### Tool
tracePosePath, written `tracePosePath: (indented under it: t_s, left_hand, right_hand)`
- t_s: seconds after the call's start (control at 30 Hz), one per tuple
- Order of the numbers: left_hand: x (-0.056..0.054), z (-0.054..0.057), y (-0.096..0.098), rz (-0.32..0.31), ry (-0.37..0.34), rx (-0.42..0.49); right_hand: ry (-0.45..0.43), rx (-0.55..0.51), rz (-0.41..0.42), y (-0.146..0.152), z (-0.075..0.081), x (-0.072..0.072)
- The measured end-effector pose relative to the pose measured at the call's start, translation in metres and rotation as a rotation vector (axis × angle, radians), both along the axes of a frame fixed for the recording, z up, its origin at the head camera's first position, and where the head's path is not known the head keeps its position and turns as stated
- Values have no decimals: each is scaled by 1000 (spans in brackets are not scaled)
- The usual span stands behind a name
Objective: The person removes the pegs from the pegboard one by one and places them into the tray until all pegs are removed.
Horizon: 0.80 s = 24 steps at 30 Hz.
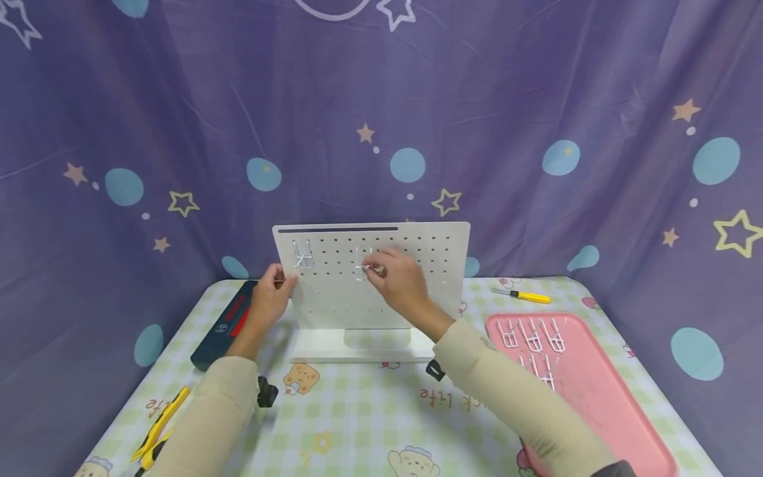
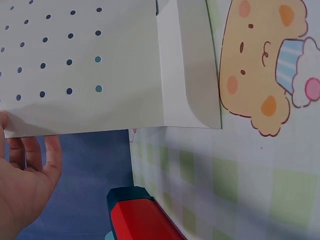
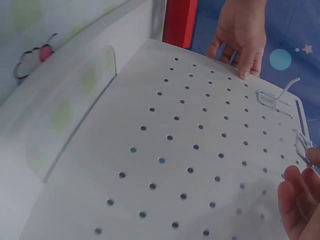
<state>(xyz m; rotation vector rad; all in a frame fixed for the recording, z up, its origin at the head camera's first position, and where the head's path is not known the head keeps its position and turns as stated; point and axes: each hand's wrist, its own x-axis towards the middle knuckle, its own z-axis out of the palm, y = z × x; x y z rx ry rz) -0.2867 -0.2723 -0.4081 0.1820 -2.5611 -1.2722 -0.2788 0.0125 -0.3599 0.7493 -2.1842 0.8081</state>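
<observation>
A white pegboard (image 1: 334,298) stands upright on its base at the middle of the table. My left hand (image 1: 271,298) grips the board's left edge, thumb on the front face and fingers behind, as the left wrist view also shows. With thumb and fingers my right hand (image 1: 398,277) pinches a white wire hook (image 1: 360,270) against the upper middle of the board. Whether its prongs sit in the holes cannot be made out. Another wire hook (image 1: 303,255) hangs at the board's upper left; in the right wrist view that hook (image 3: 272,100) juts out from the face.
On the right lies a pink tray (image 1: 596,404) with several wire hooks (image 1: 530,334). Behind it is a yellow-handled screwdriver (image 1: 530,297). A dark case with red (image 1: 223,328) lies left of the board, and yellow-handled tools (image 1: 159,424) sit at the front left.
</observation>
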Motion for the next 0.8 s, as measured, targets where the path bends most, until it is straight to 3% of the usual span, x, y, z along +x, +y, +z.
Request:
tracePosePath:
  t_s: [0.47,0.8]
  left_hand:
    - [1,0,1,5,10,-2]
    - [-1,-2,1,-9,14,9]
  right_hand:
    - [-155,0,15,66,-18,30]
    - [-237,-4,-24,126,-31,40]
